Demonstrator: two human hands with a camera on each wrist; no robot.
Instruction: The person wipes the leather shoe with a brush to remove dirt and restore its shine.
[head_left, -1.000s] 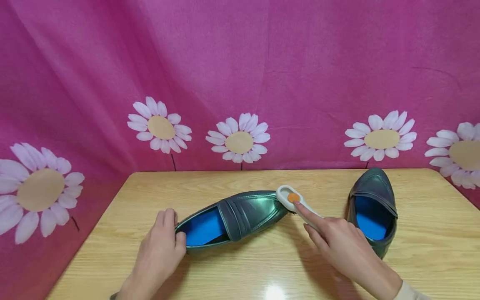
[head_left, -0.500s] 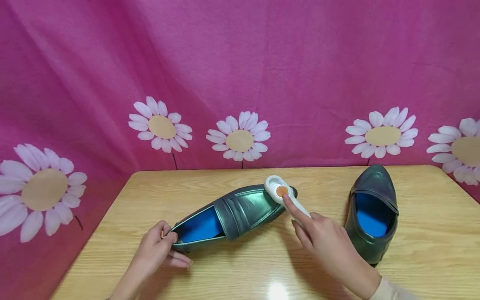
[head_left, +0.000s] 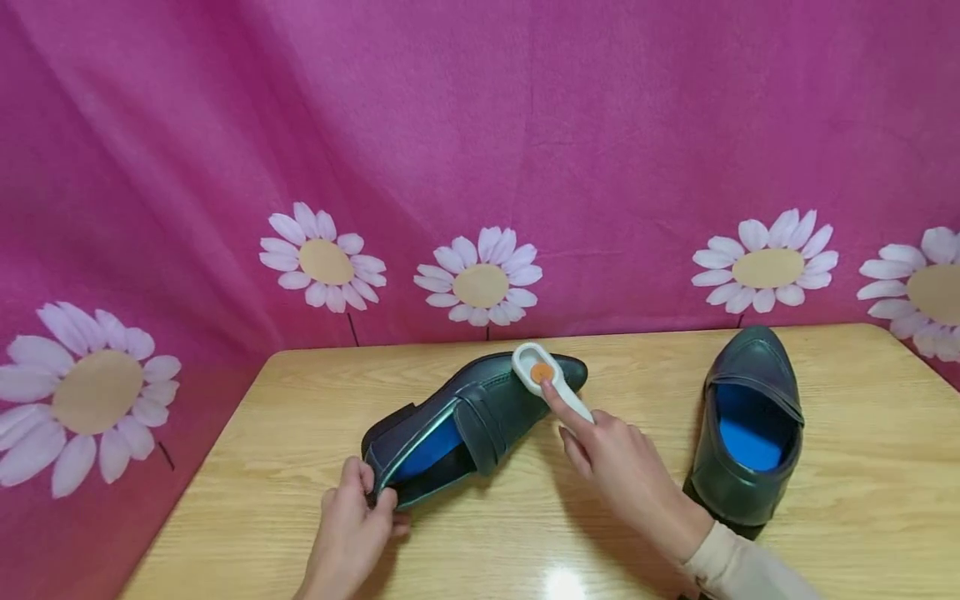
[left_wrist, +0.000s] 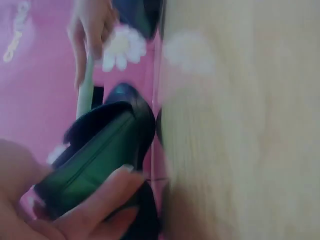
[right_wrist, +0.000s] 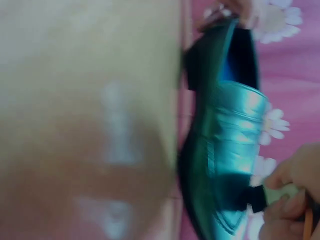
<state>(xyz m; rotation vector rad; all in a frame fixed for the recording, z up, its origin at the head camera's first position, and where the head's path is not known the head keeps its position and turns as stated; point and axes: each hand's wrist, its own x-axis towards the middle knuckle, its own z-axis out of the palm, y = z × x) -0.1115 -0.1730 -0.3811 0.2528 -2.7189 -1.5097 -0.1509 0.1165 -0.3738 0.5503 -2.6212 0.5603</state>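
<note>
A dark green loafer [head_left: 483, 425] with a blue insole is tilted, its far side and heel block showing, toe toward the back right. My left hand [head_left: 348, 521] grips it by the heel, thumb at the collar's edge. In my right hand [head_left: 626, 479] is a white-handled brush [head_left: 576, 403] with an orange spot, the index finger laid on that spot. The brush head lies over the loafer's toe. Its dark bristles [right_wrist: 256, 198] meet the upper in the right wrist view. The left wrist view shows the left fingers [left_wrist: 107, 195] along the loafer's side.
A matching second loafer [head_left: 750, 425] stands upright at the right of the wooden table [head_left: 300, 400], close beyond my right forearm. Behind the table's back edge hangs a magenta curtain [head_left: 600, 167] with printed daisies.
The loafer has rolled toward me, with its heel shifted right along with my left hand, which has changed its hold there. The brush has moved left from the toe tip onto the upper.
</note>
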